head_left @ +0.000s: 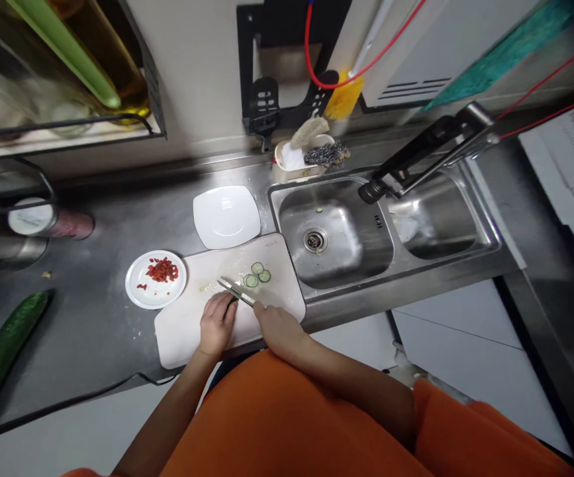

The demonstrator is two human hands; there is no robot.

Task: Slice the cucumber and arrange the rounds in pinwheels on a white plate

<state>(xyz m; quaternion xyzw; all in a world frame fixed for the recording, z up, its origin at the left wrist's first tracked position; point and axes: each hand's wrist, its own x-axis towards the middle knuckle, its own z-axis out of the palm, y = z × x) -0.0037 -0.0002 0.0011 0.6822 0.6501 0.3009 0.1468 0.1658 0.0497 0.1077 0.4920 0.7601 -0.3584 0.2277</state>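
Observation:
My right hand (279, 329) grips a kitchen knife (238, 291) by its handle, which the fingers mostly hide. The blade points up and left over a white cutting board (182, 334). Closed around a short piece of cucumber (234, 299), my left hand (217, 326) presses it on the board right beside the blade. Only a bit of dark green skin shows past the fingertips. Several thin cucumber slices (264, 275) lie on the board just beyond the knife, among wet specks.
A white square plate (227, 215) stands behind the board. Chopped red pieces (162, 269) lie on a round plate (134, 291) touching the board's left side. A whole cucumber (8, 351) rests far left. On the right is a double sink (334, 255) with a black faucet (410, 156).

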